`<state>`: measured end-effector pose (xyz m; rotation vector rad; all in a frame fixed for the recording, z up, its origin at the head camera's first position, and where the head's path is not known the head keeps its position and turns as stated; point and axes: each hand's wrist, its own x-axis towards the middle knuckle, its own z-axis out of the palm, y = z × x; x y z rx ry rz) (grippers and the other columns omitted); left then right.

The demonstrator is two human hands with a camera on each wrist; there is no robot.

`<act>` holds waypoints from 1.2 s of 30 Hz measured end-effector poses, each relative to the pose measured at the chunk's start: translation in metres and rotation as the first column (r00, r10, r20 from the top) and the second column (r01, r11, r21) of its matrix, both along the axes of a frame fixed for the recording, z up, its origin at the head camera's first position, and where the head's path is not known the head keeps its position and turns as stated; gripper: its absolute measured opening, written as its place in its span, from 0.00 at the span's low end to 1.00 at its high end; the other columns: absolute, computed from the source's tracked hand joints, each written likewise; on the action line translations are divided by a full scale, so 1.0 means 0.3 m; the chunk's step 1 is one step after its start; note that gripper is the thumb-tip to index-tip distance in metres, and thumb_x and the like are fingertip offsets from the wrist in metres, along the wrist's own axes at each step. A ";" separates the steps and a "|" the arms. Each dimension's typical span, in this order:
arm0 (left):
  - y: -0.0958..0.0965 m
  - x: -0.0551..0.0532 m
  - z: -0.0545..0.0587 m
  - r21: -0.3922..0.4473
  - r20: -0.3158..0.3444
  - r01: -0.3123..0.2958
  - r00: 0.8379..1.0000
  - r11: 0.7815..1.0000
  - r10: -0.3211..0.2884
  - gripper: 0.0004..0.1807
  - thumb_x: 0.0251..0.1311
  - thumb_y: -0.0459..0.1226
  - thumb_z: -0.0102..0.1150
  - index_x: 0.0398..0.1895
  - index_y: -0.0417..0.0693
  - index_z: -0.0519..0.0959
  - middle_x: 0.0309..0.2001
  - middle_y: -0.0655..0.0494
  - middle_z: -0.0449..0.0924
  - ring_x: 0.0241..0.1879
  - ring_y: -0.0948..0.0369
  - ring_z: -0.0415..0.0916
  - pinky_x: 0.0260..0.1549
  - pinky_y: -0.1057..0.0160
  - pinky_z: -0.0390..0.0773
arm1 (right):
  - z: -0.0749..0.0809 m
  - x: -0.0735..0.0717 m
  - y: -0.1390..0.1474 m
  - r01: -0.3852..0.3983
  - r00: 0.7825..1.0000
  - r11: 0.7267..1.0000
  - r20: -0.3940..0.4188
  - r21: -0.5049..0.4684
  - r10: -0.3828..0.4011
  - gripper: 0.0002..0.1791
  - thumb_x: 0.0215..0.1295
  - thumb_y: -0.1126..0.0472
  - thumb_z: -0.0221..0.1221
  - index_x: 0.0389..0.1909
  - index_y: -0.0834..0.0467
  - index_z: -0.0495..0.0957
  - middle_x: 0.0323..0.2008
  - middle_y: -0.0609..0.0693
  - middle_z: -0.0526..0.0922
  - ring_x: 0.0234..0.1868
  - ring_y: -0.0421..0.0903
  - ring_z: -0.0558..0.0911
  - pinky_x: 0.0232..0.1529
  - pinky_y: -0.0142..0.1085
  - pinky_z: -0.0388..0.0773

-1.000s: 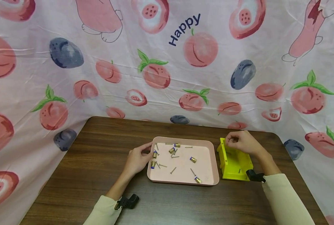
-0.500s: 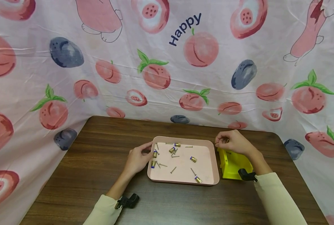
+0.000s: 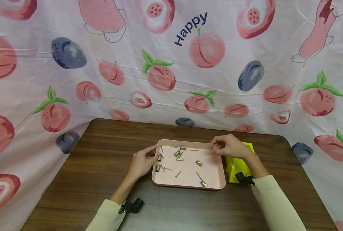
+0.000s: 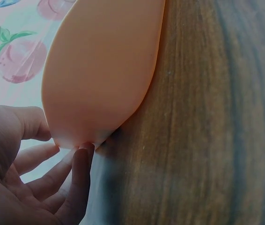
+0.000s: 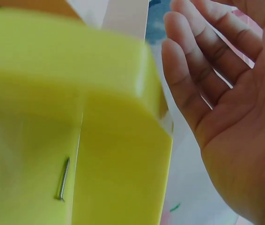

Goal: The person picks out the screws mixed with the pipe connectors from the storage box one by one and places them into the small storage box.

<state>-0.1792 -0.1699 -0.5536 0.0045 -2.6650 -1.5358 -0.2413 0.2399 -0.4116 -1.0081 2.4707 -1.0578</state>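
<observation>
A shallow pink tray (image 3: 213, 173) lies on the table, holding several small screws (image 3: 178, 174) and several brass fittings with blue collars (image 3: 198, 163). At its left end my left hand (image 3: 142, 164) grips the wall. The left wrist view shows the thumb at the rim and fingers against the outside of the tray (image 4: 99, 70). My right hand (image 3: 231, 148) hovers over the tray's right rim, its fingers loosely bent. In the right wrist view that hand (image 5: 235, 103) holds nothing visible. Partly under the right forearm stands a yellow bin (image 3: 237, 166), with a screw (image 5: 64, 180) inside.
The brown wooden table (image 3: 108, 138) carries the tray and, close against its right side, the bin. A fruit-print cloth (image 3: 165, 106) hangs behind the table and along both sides.
My right hand has moved left, from over the yellow bin to above the pink tray's right side. My left hand has stayed at the tray's left end.
</observation>
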 end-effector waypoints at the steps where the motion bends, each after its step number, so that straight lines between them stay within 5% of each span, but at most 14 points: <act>1: 0.000 0.000 0.002 -0.003 0.005 -0.001 1.000 1.000 0.001 0.27 0.68 0.44 0.73 0.70 0.55 0.86 0.50 0.60 0.93 0.37 0.68 0.91 0.37 0.59 0.88 | -0.003 -0.001 -0.006 -0.006 1.000 1.000 0.010 -0.003 0.006 0.11 0.63 0.74 0.70 0.45 0.62 0.87 0.33 0.44 0.84 0.34 0.42 0.80 0.41 0.32 0.81; 12: 0.003 0.002 0.019 -0.027 0.019 0.012 1.000 1.000 -0.012 0.27 0.69 0.46 0.72 0.71 0.57 0.85 0.52 0.58 0.92 0.38 0.68 0.91 0.38 0.57 0.88 | -0.023 -0.007 -0.066 -0.102 0.983 0.994 0.149 -0.045 0.108 0.15 0.63 0.72 0.71 0.50 0.69 0.84 0.38 0.59 0.87 0.38 0.48 0.82 0.43 0.34 0.81; 27: 0.007 0.018 0.040 -0.023 -0.032 0.014 0.999 1.000 -0.015 0.26 0.69 0.44 0.71 0.69 0.53 0.86 0.50 0.57 0.93 0.38 0.65 0.92 0.36 0.60 0.87 | -0.071 0.001 -0.129 -0.206 0.959 0.978 0.192 -0.029 0.208 0.16 0.62 0.79 0.67 0.49 0.64 0.86 0.40 0.55 0.88 0.39 0.47 0.80 0.43 0.34 0.79; 36: 0.000 0.000 0.006 -0.013 -0.013 0.012 1.000 1.000 -0.012 0.27 0.69 0.45 0.72 0.70 0.54 0.86 0.50 0.59 0.92 0.37 0.67 0.91 0.35 0.59 0.88 | -0.094 0.017 -0.158 -0.247 0.946 0.969 0.220 0.015 0.237 0.17 0.59 0.80 0.66 0.48 0.63 0.88 0.40 0.52 0.87 0.41 0.43 0.81 0.45 0.34 0.79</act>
